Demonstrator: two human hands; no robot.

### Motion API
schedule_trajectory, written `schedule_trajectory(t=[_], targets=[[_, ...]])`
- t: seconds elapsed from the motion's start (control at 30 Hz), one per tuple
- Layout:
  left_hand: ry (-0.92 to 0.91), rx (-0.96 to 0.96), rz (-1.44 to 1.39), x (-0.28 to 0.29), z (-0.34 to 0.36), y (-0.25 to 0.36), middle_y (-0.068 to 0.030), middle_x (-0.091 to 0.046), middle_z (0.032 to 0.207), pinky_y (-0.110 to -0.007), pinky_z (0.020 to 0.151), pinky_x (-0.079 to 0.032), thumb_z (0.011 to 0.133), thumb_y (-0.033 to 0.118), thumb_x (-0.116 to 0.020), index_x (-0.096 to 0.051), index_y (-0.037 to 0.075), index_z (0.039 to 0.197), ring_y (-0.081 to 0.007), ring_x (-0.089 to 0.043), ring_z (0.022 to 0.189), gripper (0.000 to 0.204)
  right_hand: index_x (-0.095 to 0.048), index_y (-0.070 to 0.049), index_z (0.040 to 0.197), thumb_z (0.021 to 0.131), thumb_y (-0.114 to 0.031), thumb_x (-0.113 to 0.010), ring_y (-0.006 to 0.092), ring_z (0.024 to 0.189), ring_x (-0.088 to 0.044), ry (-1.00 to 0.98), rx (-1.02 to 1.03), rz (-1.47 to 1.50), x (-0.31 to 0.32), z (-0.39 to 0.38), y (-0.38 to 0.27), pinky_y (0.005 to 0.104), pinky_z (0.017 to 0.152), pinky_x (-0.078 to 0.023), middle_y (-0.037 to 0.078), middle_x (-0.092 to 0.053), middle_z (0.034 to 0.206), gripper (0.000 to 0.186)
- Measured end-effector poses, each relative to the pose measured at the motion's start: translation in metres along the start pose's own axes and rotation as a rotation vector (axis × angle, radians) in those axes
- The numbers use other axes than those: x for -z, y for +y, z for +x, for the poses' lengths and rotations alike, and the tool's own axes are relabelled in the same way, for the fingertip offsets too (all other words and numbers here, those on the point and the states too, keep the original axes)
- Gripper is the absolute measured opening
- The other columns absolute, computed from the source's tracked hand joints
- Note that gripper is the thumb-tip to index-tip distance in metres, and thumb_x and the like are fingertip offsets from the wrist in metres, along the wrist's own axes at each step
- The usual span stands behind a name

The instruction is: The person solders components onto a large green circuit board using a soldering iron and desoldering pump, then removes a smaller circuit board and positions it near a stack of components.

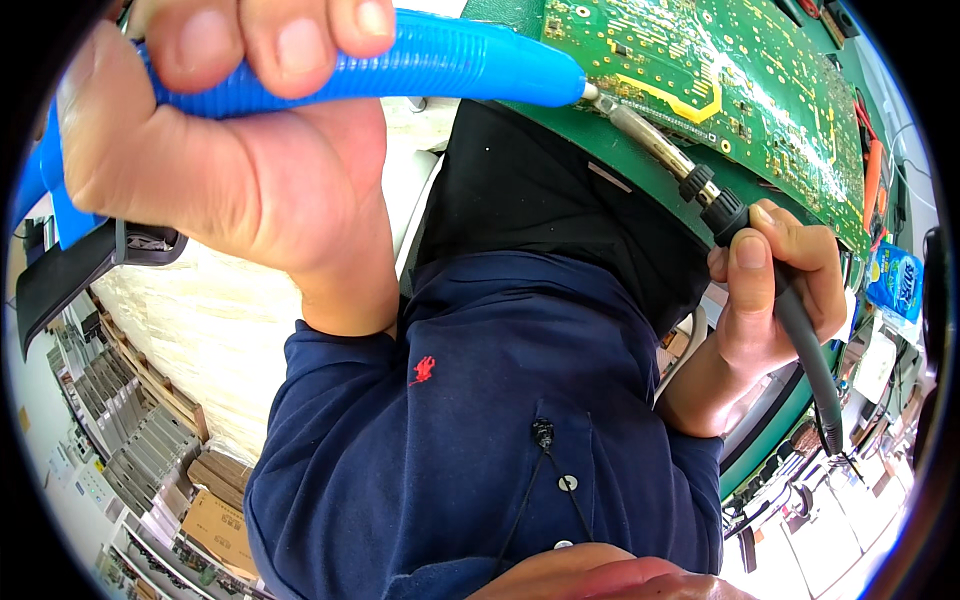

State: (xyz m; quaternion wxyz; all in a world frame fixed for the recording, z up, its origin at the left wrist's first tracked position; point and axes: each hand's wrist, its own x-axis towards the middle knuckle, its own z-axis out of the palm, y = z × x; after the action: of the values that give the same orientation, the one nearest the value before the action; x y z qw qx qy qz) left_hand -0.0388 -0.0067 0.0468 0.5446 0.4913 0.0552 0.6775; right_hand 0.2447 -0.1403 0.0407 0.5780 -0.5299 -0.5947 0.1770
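My left hand (250, 180) is closed round a blue ribbed tool (450, 60), apparently a solder sucker. Its pale nozzle points right and meets or nearly meets the soldering iron (660, 145) tip by the lower-left edge of a green circuit board (750, 90); whether they touch is unclear. In my right hand (770, 280) is the iron's black handle, gripped between thumb and fingers, with a dark cord hanging down from it. The board, with many small components and gold pads, lies on a green mat (540, 120).
Red-handled tools (872, 160) and a blue packet (893, 280) lie right of the board. My dark-clad lap and torso fill the middle below the bench. Cardboard boxes (215, 525) and shelving (130, 460) stand at the lower left.
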Motion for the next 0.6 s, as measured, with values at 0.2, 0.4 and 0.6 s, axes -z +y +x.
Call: schedule_trajectory(t=[0.2, 0.4, 0.6], targets=[[0.047, 0.017, -0.031, -0.0064, -0.0009, -0.0009, 0.0040, -0.054, 0.061, -0.029, 0.055, -0.046, 0.086, 0.030, -0.062, -0.046, 0.019, 0.060, -0.0093, -0.053, 0.055, 0.032, -0.060, 0.006, 0.080, 0.075, 0.001, -0.075, 0.0135, 0.055, -0.055, -0.013, 0.016, 0.041, -0.0024, 0.0003, 0.0001, 0.0248, 0.056, -0.045, 0.014, -0.063, 0.067, 0.017], [-0.037, -0.001, 0.003, -0.0003, 0.0018, 0.0012, 0.0036, -0.054, 0.062, -0.029, 0.055, -0.047, 0.087, 0.032, -0.063, -0.049, 0.018, 0.061, -0.0102, -0.055, 0.056, 0.032, -0.059, 0.006, 0.080, 0.075, 0.002, -0.074, 0.0126, 0.053, -0.053, -0.032, 0.002, 0.058, -0.0016, 0.0007, -0.0019, 0.0241, 0.054, -0.043, 0.014, -0.062, 0.065, 0.016], [0.087, -0.001, -0.079, -0.0009, -0.0021, 0.0052, 0.0002, -0.056, 0.070, -0.032, 0.065, -0.049, 0.090, 0.037, -0.062, -0.051, 0.014, 0.069, -0.0128, -0.058, 0.063, 0.033, -0.059, 0.006, 0.080, 0.075, 0.002, -0.074, 0.0128, 0.054, -0.053, -0.018, 0.016, 0.013, -0.0001, -0.0005, 0.0021, 0.0245, 0.054, -0.043, 0.015, -0.063, 0.066, 0.016]])
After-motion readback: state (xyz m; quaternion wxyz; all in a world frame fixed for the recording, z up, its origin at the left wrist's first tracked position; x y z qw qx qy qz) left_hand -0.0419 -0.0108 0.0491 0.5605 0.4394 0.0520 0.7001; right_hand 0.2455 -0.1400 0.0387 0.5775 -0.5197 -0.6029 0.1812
